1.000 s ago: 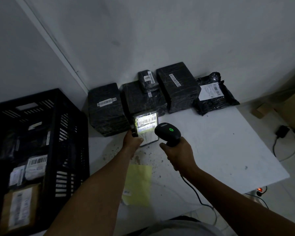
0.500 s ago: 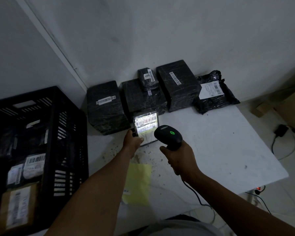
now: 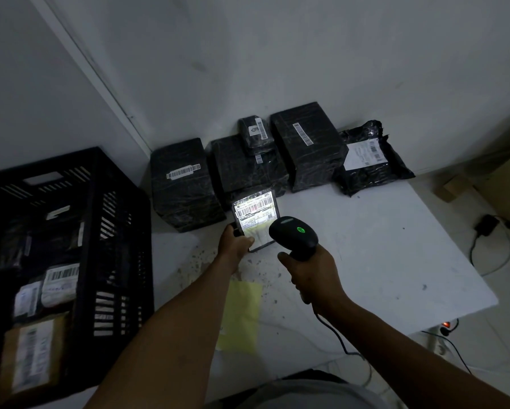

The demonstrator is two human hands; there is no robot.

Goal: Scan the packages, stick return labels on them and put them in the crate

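Near the middle of the white desk (image 3: 395, 261), the person's left hand (image 3: 236, 246) grips a small flat package (image 3: 255, 218) by its near-left corner, thumb over the front, tilting its labelled face up toward the camera. Its white label is brightly lit, barcodes showing. The right hand (image 3: 309, 274) is wrapped round the handle of a black barcode scanner (image 3: 295, 236), fingers curled tight; the scanner's head sits just right of the package, pointed at the label, with a green light glowing on top. A cable runs from the handle toward the near edge of the desk.

Along the far edge, against the wall, stand 3 black-wrapped boxes (image 3: 186, 187) – each with a barcode strip – with a small black parcel (image 3: 255, 134) lying on the middle one. A black poly bag (image 3: 371, 160) with a white label leans at the right end of that row. A yellow sheet (image 3: 242, 314) lies flat toward the near edge, partly under the left forearm.

At the left edge stands a black slatted crate (image 3: 115, 261), holding several labelled packages.
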